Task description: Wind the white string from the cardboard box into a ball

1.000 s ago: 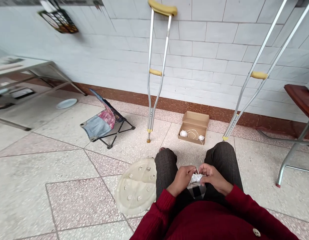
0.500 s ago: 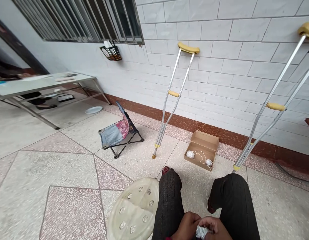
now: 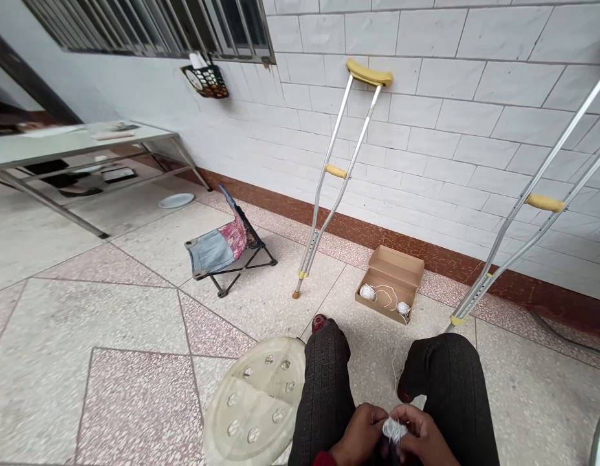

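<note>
A small bundle of white yarn (image 3: 393, 430) sits between my two hands, low in the frame above my lap. My left hand (image 3: 362, 428) has thumb and fingers closed at the bundle's left edge. From the other side, my right hand (image 3: 418, 432) grips it with curled fingers. Something dark purple shows under the bundle, too covered to make out. On the floor ahead, an open cardboard box (image 3: 384, 310) holds two balls of white yarn, one (image 3: 367, 293) at the left and one (image 3: 403, 309) at the right. A thin strand trails from the box toward my feet.
Two crutches lean on the tiled wall, one (image 3: 336, 171) left of the box and one (image 3: 545, 203) to the right. A folding chair (image 3: 212, 252) and a round plastic stool (image 3: 255, 404) stand at my left. Farther off is a table (image 3: 52, 145), with a plate (image 3: 176, 200) on the floor nearby.
My fingers have shifted on the yarn bundle, which sits slightly higher and shows more between the hands. The view has tilted a little, so the surroundings appear displaced.
</note>
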`<action>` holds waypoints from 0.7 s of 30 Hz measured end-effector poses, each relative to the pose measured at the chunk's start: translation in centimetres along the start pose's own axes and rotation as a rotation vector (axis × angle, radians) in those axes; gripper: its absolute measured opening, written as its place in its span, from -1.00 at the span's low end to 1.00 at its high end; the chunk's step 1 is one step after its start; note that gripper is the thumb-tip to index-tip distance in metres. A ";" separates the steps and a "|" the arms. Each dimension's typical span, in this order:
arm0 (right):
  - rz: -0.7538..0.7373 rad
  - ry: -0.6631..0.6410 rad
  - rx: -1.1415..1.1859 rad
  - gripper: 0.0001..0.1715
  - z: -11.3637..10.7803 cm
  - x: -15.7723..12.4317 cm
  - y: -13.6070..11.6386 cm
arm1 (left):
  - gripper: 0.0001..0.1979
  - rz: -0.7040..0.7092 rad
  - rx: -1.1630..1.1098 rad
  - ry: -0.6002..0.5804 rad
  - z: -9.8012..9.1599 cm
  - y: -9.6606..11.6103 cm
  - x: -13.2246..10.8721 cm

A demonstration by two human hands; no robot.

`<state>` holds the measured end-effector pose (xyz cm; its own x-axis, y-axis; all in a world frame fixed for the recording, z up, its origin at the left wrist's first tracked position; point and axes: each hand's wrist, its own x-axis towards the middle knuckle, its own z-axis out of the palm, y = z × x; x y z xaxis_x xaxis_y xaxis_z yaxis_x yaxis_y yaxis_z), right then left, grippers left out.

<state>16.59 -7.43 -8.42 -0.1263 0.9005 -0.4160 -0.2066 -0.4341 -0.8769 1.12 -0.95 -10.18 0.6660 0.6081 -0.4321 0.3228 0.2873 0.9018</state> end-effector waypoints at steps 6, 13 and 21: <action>-0.016 0.104 0.032 -0.72 -0.3 0.5 0.8 | -0.61 0.029 -0.123 -0.110 0.2 1.6 -1.0; 0.021 0.182 0.269 -0.53 0.6 0.2 -0.1 | -0.48 0.047 -0.159 -0.100 0.5 1.6 -0.9; -0.172 0.356 -0.119 -0.77 -1.2 2.0 0.3 | -0.55 0.004 0.227 0.002 0.7 0.3 -2.5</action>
<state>17.45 -5.76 -9.83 0.2478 0.9212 -0.3001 -0.0787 -0.2896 -0.9539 0.01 -2.85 -8.84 0.6666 0.6103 -0.4281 0.4630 0.1111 0.8794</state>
